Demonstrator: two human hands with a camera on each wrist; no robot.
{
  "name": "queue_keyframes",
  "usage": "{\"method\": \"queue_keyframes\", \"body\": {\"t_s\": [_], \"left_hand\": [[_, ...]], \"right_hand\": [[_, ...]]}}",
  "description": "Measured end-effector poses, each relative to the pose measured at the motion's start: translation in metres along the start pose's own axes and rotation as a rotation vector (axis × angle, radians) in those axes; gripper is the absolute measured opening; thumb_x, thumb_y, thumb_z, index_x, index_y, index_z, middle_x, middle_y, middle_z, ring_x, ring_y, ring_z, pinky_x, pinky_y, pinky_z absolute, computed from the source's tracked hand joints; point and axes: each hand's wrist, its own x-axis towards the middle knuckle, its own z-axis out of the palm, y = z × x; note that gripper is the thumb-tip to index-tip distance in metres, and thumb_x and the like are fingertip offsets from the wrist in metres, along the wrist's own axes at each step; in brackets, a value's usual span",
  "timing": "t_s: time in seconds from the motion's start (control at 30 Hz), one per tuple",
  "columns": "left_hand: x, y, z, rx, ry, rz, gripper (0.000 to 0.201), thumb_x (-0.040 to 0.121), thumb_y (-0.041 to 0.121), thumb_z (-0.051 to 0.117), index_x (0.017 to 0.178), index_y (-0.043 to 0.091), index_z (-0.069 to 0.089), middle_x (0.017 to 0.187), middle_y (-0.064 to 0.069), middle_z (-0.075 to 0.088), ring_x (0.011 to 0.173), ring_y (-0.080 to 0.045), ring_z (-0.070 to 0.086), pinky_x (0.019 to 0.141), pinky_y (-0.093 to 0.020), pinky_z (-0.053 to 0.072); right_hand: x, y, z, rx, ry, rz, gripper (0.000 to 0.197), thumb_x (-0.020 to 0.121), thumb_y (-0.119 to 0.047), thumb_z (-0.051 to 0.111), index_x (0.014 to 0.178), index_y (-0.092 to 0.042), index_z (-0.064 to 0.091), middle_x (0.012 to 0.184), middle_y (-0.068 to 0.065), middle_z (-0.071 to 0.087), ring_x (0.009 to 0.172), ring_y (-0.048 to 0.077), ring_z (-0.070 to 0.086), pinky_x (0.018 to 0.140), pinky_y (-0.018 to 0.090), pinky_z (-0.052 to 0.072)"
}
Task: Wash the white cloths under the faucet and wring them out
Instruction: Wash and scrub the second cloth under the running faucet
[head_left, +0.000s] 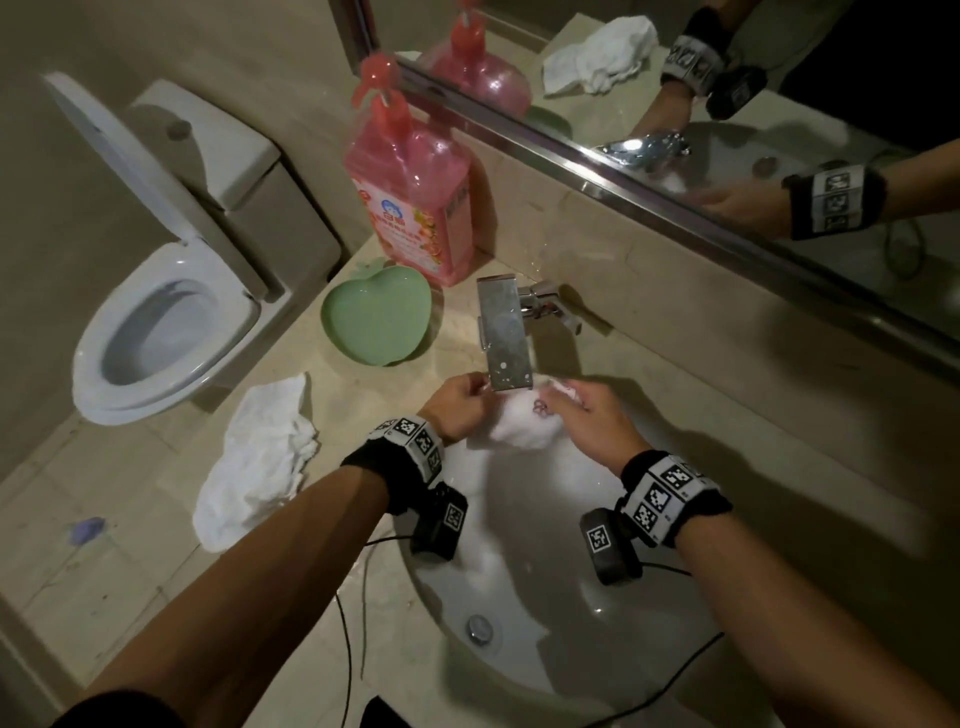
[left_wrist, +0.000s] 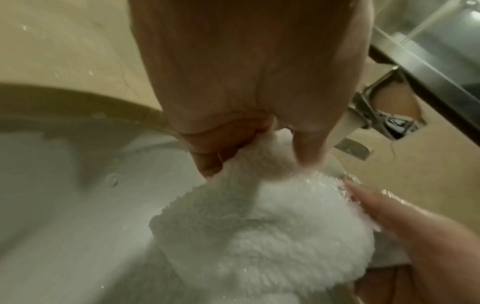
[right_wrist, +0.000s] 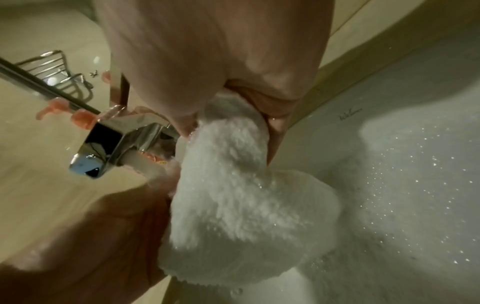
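A wet white fluffy cloth (head_left: 524, 428) hangs over the white sink (head_left: 675, 597), just under the square chrome faucet (head_left: 506, 338). My left hand (head_left: 460, 405) pinches its left upper edge, the thumb and curled fingers closed on the cloth (left_wrist: 262, 236). On the other side my right hand (head_left: 587, 410) grips the cloth (right_wrist: 246, 205) by its upper right part. Water drops glisten on the cloth and the basin wall. A second white cloth (head_left: 262, 462) lies crumpled on the counter, left of the sink.
A green apple-shaped dish (head_left: 376, 319) and a pink soap pump bottle (head_left: 410, 208) stand on the counter behind the crumpled cloth. A mirror (head_left: 727, 104) runs along the back wall. An open toilet (head_left: 161, 322) is at the far left. Thin black cables cross the sink's front rim.
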Motion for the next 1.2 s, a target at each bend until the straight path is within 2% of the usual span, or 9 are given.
{"method": "queue_keyframes", "body": {"t_s": [0.13, 0.23, 0.37, 0.47, 0.57, 0.7, 0.83, 0.97, 1.2], "left_hand": [[0.014, -0.001, 0.011, -0.006, -0.046, -0.007, 0.017, 0.091, 0.016, 0.064, 0.077, 0.025, 0.068, 0.075, 0.013, 0.072, 0.067, 0.004, 0.064, 0.061, -0.014, 0.051], [0.023, -0.004, 0.013, 0.129, 0.051, -0.01, 0.022, 0.094, 0.016, 0.056, 0.073, 0.019, 0.061, 0.079, 0.005, 0.066, 0.063, 0.001, 0.053, 0.053, -0.015, 0.044], [0.023, 0.001, 0.008, 0.017, 0.07, 0.105, 0.015, 0.089, 0.009, 0.06, 0.081, 0.021, 0.063, 0.092, -0.017, 0.071, 0.067, 0.001, 0.055, 0.059, -0.013, 0.045], [0.017, 0.003, 0.002, -0.064, 0.086, 0.089, 0.011, 0.087, 0.029, 0.059, 0.089, 0.022, 0.067, 0.092, -0.003, 0.072, 0.077, -0.013, 0.067, 0.068, -0.026, 0.056], [0.013, -0.004, -0.001, -0.162, 0.177, -0.043, 0.031, 0.098, 0.033, 0.055, 0.095, 0.005, 0.066, 0.095, -0.018, 0.071, 0.082, -0.026, 0.062, 0.076, -0.044, 0.053], [-0.006, -0.002, -0.017, -0.218, 0.1, -0.055, 0.016, 0.094, 0.028, 0.065, 0.086, 0.015, 0.07, 0.083, -0.004, 0.071, 0.081, -0.025, 0.065, 0.065, -0.033, 0.055], [-0.018, -0.006, -0.036, 0.231, -0.136, -0.045, 0.048, 0.072, 0.015, 0.084, 0.113, 0.001, 0.062, 0.107, -0.011, 0.068, 0.098, -0.028, 0.067, 0.086, -0.045, 0.057], [-0.021, -0.016, -0.037, 0.523, -0.116, -0.037, 0.049, 0.088, 0.027, 0.066, 0.129, 0.004, 0.05, 0.122, -0.013, 0.06, 0.11, -0.031, 0.059, 0.096, -0.04, 0.05], [-0.016, -0.015, -0.027, 0.082, 0.016, -0.036, 0.032, 0.081, 0.034, 0.062, 0.109, 0.019, 0.057, 0.109, -0.008, 0.067, 0.1, -0.028, 0.065, 0.089, -0.043, 0.055]], "right_hand": [[0.005, 0.008, -0.006, -0.002, 0.094, 0.053, 0.041, 0.098, -0.046, 0.058, 0.088, -0.009, 0.071, 0.088, 0.01, 0.075, 0.086, 0.029, 0.069, 0.078, 0.038, 0.054], [0.008, 0.015, -0.009, 0.058, 0.05, 0.122, 0.031, 0.096, -0.05, 0.06, 0.087, -0.022, 0.069, 0.087, -0.012, 0.074, 0.091, 0.012, 0.067, 0.066, 0.025, 0.049], [0.012, 0.029, -0.006, 0.013, -0.069, 0.132, 0.023, 0.088, -0.038, 0.073, 0.108, -0.033, 0.064, 0.113, -0.013, 0.067, 0.099, 0.007, 0.064, 0.069, 0.021, 0.048], [0.016, 0.041, 0.0, -0.034, -0.054, 0.131, 0.03, 0.087, -0.032, 0.074, 0.114, -0.026, 0.064, 0.1, -0.006, 0.069, 0.091, 0.013, 0.064, 0.076, 0.031, 0.052], [0.016, 0.044, 0.005, -0.025, -0.041, 0.14, 0.024, 0.084, -0.041, 0.069, 0.1, -0.023, 0.069, 0.087, -0.011, 0.07, 0.084, 0.009, 0.064, 0.072, 0.027, 0.049], [0.017, 0.028, 0.022, 0.066, -0.051, 0.125, 0.024, 0.09, -0.038, 0.066, 0.106, -0.02, 0.073, 0.102, -0.004, 0.075, 0.097, 0.013, 0.067, 0.085, 0.033, 0.052], [0.023, 0.007, 0.04, 0.005, -0.05, 0.057, 0.025, 0.099, -0.031, 0.06, 0.093, -0.009, 0.071, 0.08, 0.004, 0.067, 0.078, 0.02, 0.058, 0.068, 0.028, 0.04], [0.022, -0.009, 0.045, 0.028, -0.134, 0.024, 0.008, 0.095, -0.033, 0.07, 0.088, -0.029, 0.07, 0.087, -0.001, 0.076, 0.083, 0.016, 0.07, 0.069, 0.02, 0.047], [0.019, 0.005, 0.018, -0.289, -0.324, 0.052, 0.033, 0.08, -0.024, 0.082, 0.111, -0.023, 0.07, 0.106, -0.002, 0.074, 0.095, 0.018, 0.07, 0.077, 0.031, 0.054]]}}
